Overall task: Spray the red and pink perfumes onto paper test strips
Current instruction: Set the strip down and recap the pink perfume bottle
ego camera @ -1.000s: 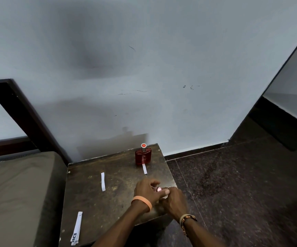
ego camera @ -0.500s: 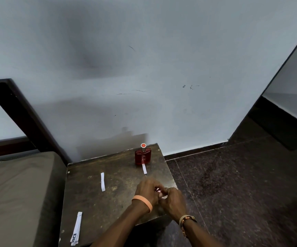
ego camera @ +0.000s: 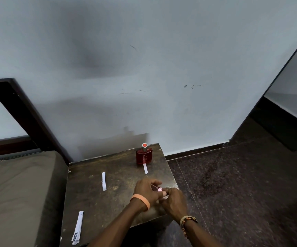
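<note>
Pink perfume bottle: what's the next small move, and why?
Probably carry the small pink perfume bottle to the loose white paper strip; left hand and right hand grip it, and the red glass bottle has a short strip before it.

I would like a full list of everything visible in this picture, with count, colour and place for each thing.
table: 1, dark brown, centre
red bottle: 1, red with silver cap, upright at the table's far right
strips: 2, white, flat on the table; one just in front of the red bottle, the other left of centre
strip stack: 1, white with blue print, table's near left edge
pink bottle: 1, pink, between the hands, mostly hidden
mattress: 1, olive-brown, left
bed frame: 1, dark, behind the mattress
wall: 1, pale grey, behind
floor: 1, dark speckled, right
left hand: 1, orange wristband, grips the pink bottle
right hand: 1, patterned wristband, fingers curled; grip hidden
</note>
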`<state>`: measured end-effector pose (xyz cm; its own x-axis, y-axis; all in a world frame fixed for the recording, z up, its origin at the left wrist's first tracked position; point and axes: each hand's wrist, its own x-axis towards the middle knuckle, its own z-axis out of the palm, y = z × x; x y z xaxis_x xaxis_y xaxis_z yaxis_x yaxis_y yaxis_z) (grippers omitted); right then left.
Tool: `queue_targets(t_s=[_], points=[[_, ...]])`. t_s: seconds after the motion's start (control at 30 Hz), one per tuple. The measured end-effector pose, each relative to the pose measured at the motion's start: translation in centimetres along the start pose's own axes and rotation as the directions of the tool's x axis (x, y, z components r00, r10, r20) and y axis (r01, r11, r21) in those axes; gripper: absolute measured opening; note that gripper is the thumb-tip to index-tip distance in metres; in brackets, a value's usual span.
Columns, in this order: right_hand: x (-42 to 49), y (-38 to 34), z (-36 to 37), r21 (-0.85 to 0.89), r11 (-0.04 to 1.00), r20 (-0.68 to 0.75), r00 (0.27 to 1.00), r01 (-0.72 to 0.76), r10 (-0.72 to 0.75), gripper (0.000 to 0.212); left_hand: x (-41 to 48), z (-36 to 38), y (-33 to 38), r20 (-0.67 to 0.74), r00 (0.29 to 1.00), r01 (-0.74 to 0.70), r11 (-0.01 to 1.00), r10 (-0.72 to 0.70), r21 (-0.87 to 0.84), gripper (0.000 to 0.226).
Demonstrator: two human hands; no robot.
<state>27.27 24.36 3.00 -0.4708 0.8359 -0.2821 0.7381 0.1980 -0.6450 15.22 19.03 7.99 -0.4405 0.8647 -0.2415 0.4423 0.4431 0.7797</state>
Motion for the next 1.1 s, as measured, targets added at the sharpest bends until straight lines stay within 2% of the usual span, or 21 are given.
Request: queue_targets(t_s=[0.07,0.17,0.23,0.37,0.5,0.63,0.7,0.8,0.87,0.93,1.03,1.1], points=[[0.05,-0.02,0.03,0.000,1.000,-0.002,1.000,0.002,-0.002,0.008,-0.10,0.23,0.07,-0.035,0.999,-0.004,1.000,0.005,0.025,0.033],[0.09,0.28,0.31,-0.009,1.000,-0.024,1.000,-0.016,0.016,0.023,-0.10,0.35,0.26,-0.018,0.998,-0.052,0.996,0.053,0.066,0.018],[0.23,0.48,0.41,-0.010,1.000,-0.026,1.000,-0.014,0.014,0.029,0.02,0.31,0.30,0.013,0.998,-0.060,0.996,0.059,0.059,0.023],[0.09,0.19,0.18,0.012,1.000,0.013,1.000,0.014,-0.014,0.013,0.09,0.17,-0.16,-0.010,1.000,0.014,1.000,-0.014,0.008,0.039],[0.14,0.18,0.29,0.001,1.000,-0.004,1.000,-0.002,0.002,0.017,-0.03,0.50,-0.29,-0.051,0.999,-0.014,0.997,0.018,0.075,0.027],[0.21,0.31,0.43,0.015,1.000,0.006,1.000,-0.012,0.012,0.019,-0.04,0.41,-0.19,-0.021,1.000,-0.007,0.999,0.008,0.045,0.037],[0.10,0.23,0.37,0.022,1.000,0.009,1.000,-0.006,0.006,0.010,-0.15,0.39,-0.17,-0.032,0.999,0.008,0.999,-0.007,0.038,0.044],[0.10,0.17,0.47,0.008,1.000,-0.025,1.000,-0.015,0.015,0.010,-0.05,0.46,-0.03,-0.071,0.997,-0.007,0.997,0.012,0.074,0.026],[0.17,0.27,0.58,0.001,1.000,-0.045,0.999,-0.021,0.021,0.018,-0.01,0.42,0.17,-0.035,0.998,-0.049,0.991,0.053,0.127,0.019],[0.21,0.28,0.56,0.002,1.000,-0.035,0.999,-0.020,0.020,0.020,0.03,0.21,0.28,-0.014,0.998,-0.053,0.991,0.055,0.125,0.024],[0.01,0.18,0.40,0.007,1.000,-0.014,1.000,-0.004,0.004,0.010,0.28,0.07,-0.05,-0.036,0.999,0.007,0.999,-0.005,0.054,0.041],[-0.03,0.22,0.51,0.012,1.000,-0.024,1.000,0.010,-0.010,0.014,0.22,0.17,-0.17,-0.057,0.998,0.011,0.997,-0.006,0.080,0.037]])
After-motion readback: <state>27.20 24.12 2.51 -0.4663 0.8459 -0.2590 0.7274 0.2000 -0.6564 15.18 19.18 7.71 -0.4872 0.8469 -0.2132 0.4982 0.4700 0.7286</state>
